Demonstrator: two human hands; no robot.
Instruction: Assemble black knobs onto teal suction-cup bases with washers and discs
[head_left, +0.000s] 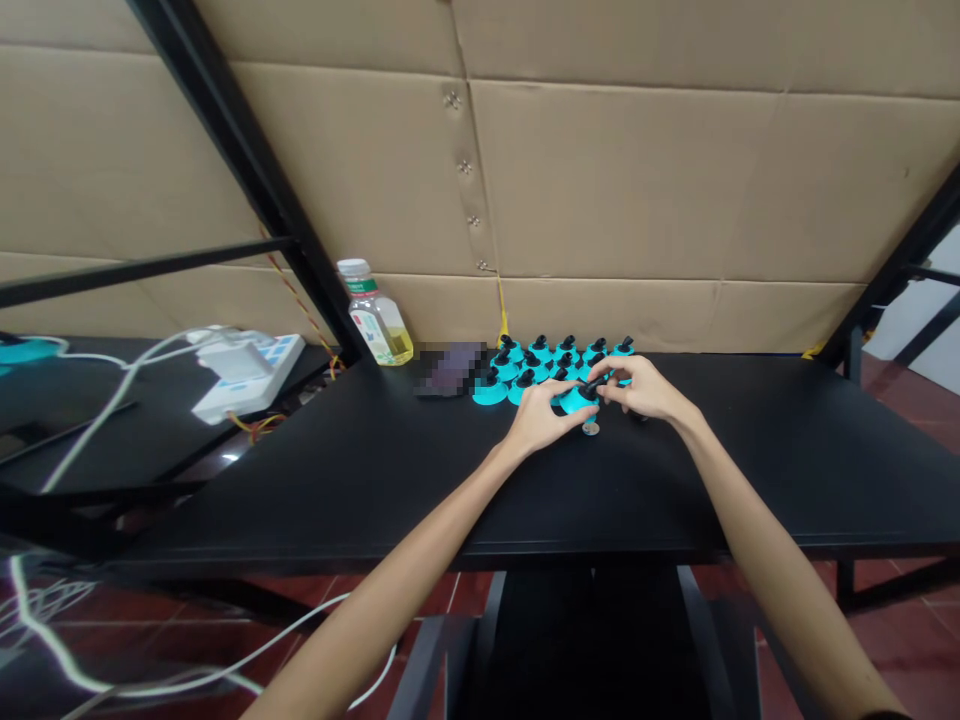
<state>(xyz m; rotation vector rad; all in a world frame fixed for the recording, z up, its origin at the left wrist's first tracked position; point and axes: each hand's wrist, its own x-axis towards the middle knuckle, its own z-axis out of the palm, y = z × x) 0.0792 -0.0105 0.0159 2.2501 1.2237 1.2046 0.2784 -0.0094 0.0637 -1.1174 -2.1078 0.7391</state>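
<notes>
Between both hands is a teal, dome-like piece with a black knob-like top (576, 402). My left hand (538, 416) grips its teal body from the left, thumb in front. At its black top, the fingers of my right hand (637, 385) are pinched together. Just below it shows a small round silvery disc (591, 429); whether it is attached or lies on the table I cannot tell. Behind my hands, several more teal pieces with black tops (491, 390) stand in close rows, partly hidden by my fingers. Something small and dark is partly covered under my right hand.
The black table (420, 490) meets a cardboard wall (637, 180). At the back left stand a bottle with yellow liquid (379, 315) and a blurred dark flat object (450, 369). Further left, a white power strip (251, 380) and cables lie on another surface. A chair (592, 640) is below the front edge.
</notes>
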